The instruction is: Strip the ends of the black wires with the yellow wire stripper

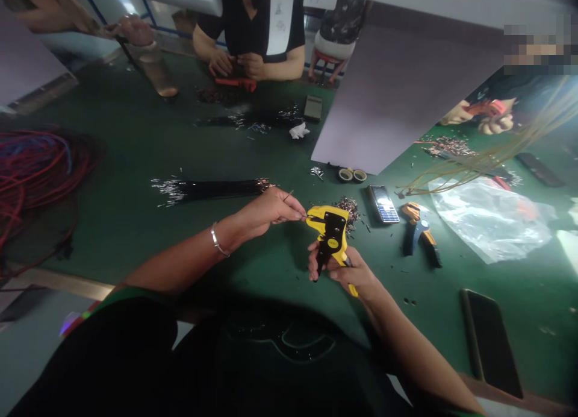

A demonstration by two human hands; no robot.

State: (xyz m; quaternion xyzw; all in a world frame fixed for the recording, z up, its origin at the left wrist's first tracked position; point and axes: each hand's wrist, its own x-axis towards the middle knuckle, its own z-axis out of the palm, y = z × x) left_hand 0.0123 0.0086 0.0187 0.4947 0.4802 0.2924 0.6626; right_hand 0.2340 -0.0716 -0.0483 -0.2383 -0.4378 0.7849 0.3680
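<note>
A yellow and black wire stripper [333, 239] is gripped in my right hand [350, 269], its jaws pointing left. My left hand [277, 206] pinches a thin dark wire [289, 195] between thumb and fingers, right at the stripper's jaws. Whether the wire's tip is inside the jaws I cannot tell. Beside my left hand lies a bundle of black wires [217, 189] with silvery ends at the left and coppery ends at the right. Just behind the stripper is a heap of small wire scraps [351, 212].
Right of the stripper lie a keypad phone [383, 204], orange-handled pliers [421, 233], a clear plastic bag [492, 224] and a dark smartphone [491, 341]. Red and blue wire coils [34, 182] lie at the left. A pale panel [383, 91] rises ahead; co-workers hold red tools.
</note>
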